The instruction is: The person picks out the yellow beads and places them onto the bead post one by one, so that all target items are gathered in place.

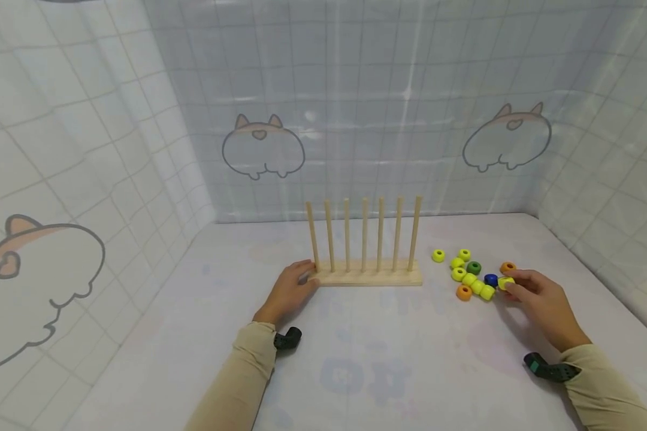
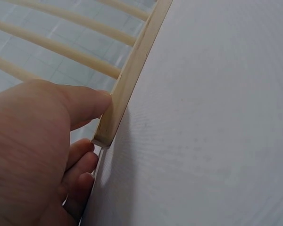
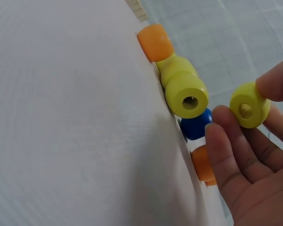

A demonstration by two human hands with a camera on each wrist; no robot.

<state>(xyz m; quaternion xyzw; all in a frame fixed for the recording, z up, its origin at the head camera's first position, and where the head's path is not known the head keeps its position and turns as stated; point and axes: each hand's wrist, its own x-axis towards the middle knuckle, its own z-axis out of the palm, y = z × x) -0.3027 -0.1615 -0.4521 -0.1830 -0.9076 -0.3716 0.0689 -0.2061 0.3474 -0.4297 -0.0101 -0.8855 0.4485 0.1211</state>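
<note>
A wooden peg rack (image 1: 368,276), with a row of several upright dowels on a flat base, stands on the table. My left hand (image 1: 291,288) grips the left end of its base. In the left wrist view the thumb (image 2: 92,101) lies against the front of the base and the other fingers curl behind its end. My right hand (image 1: 544,308) pinches a yellow bead (image 3: 249,104) between thumb and fingers, raised off the table in the right wrist view. Close by lie a blue bead (image 1: 490,279) and an orange bead (image 1: 508,267).
Several loose yellow beads (image 1: 469,279) cluster to the right of the rack, with a green bead (image 1: 473,268) and another orange bead (image 1: 464,293) among them. The white table (image 1: 356,341) ends at a tile-patterned back wall (image 1: 356,120) and side walls.
</note>
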